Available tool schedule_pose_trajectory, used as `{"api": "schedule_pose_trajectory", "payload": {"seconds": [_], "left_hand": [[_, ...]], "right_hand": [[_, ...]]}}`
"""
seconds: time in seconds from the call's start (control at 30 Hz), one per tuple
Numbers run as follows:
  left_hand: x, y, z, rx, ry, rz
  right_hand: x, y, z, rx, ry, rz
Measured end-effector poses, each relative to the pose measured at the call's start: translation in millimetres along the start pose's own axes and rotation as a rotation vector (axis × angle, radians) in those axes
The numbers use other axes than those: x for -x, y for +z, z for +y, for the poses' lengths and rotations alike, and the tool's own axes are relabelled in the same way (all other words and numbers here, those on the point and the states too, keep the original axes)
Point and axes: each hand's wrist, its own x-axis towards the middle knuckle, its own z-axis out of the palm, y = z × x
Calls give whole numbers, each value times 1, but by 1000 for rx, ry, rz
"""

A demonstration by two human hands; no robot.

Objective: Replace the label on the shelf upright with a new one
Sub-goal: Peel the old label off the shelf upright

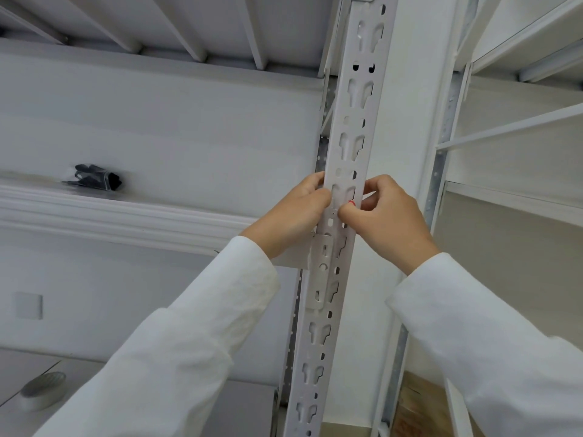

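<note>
A white slotted shelf upright (pixel 356 115) runs from top to bottom through the middle of the view. My left hand (pixel 293 216) wraps its left edge, thumb pressed on the front face. My right hand (pixel 388 219) pinches at the right edge of the upright, and a tiny red spot (pixel 351 202) shows at its fingertips. A pale, nearly white label (pixel 342 197) seems to lie on the upright between my two thumbs; its outline is hard to make out. Both arms wear white sleeves.
A white shelf beam (pixel 126 216) runs left from the upright, with a small black object (pixel 97 177) lying on the shelf above it. A second white rack (pixel 448 143) stands to the right. A round grey object (pixel 42 389) sits at the lower left.
</note>
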Motion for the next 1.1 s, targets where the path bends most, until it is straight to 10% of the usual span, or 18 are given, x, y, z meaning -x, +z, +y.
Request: {"api": "schedule_pose_trajectory", "payload": {"seconds": [1.1], "left_hand": [[-4,-1,-7,-34,18,5]], "right_hand": [[2,-8,1,262,-167,3]]}}
